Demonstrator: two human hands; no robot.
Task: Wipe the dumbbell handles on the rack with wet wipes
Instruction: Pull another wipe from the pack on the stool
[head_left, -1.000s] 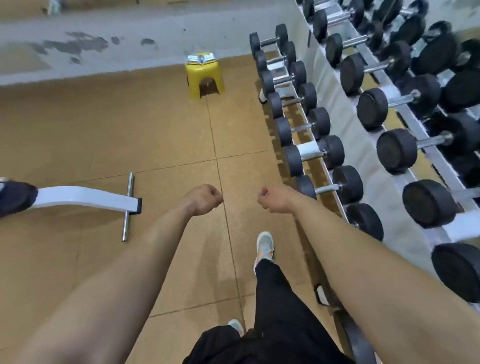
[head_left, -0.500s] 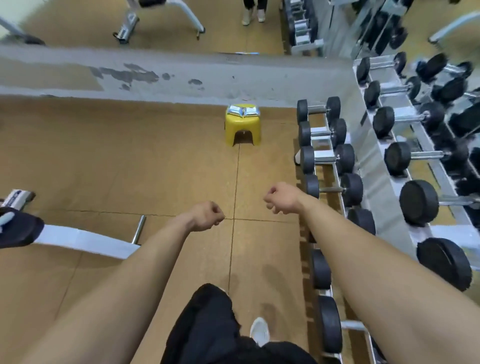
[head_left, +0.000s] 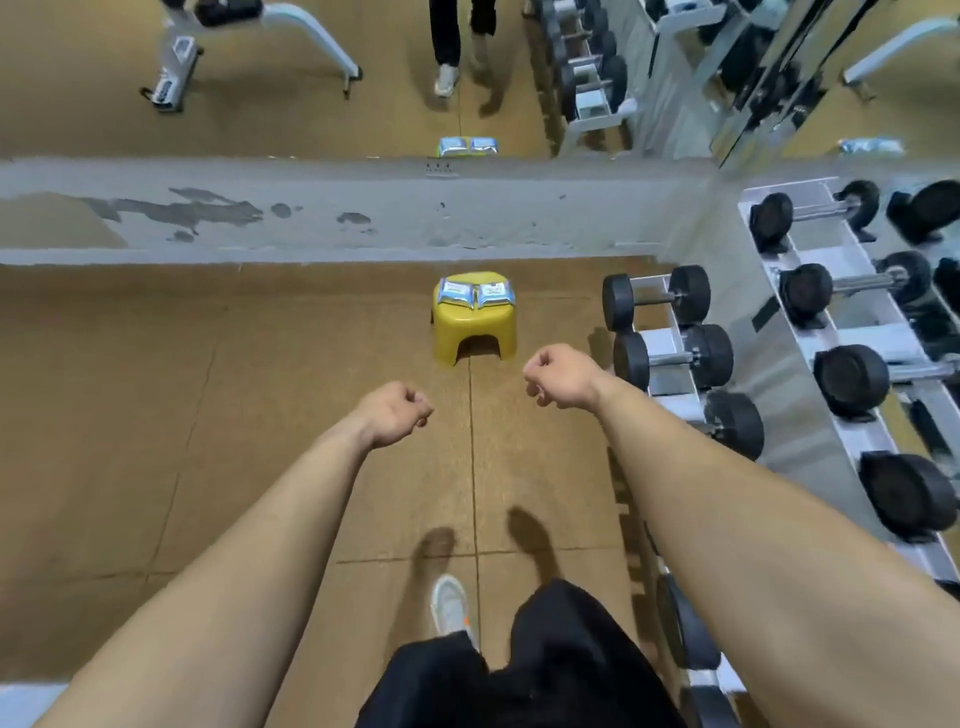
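Two wet wipe packs lie side by side on a small yellow stool on the floor ahead. Black dumbbells with metal handles sit on a white rack along the right. My left hand and my right hand are stretched out in front of me, both curled into fists and holding nothing. They hover above the floor short of the stool. The right hand is close to the lower rack's left end.
A grey wall base with a mirror above it runs across behind the stool; the mirror shows a bench and a person's legs. A second, higher tier of dumbbells fills the right edge. My foot is on the brown tiled floor.
I have walked forward toward the stool, which now looks larger and nearer. The white bench at the left has left the view. Both fists stay curled and empty.
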